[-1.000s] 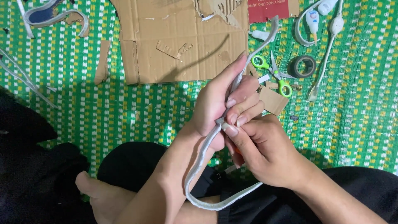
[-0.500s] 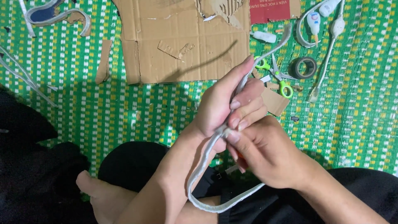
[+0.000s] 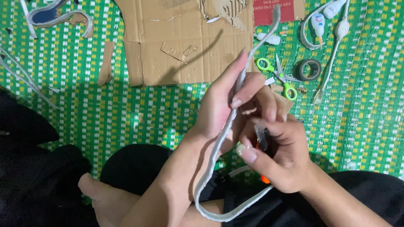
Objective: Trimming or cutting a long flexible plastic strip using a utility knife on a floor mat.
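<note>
My left hand point(image 3: 229, 105) is clenched around a long grey strip point(image 3: 219, 153), which rises past my fingertips and loops down below my wrist. My right hand point(image 3: 280, 157), just beside it, grips a small orange-handled blade tool point(image 3: 263, 141). Beyond both hands lie green scissors point(image 3: 277, 75) and cardboard point(image 3: 185, 42).

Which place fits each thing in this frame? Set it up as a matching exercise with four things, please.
Things:
1. grey strip
2. scissors
3. tape roll
4. cardboard sheet

Places:
A. flat on the mat, right of the scissors
B. held in the left hand, looping down over the lap
C. spread on the mat at top centre
D. on the mat, just beyond the fingers, green handles

Pairs: 1-B, 2-D, 3-A, 4-C
</note>
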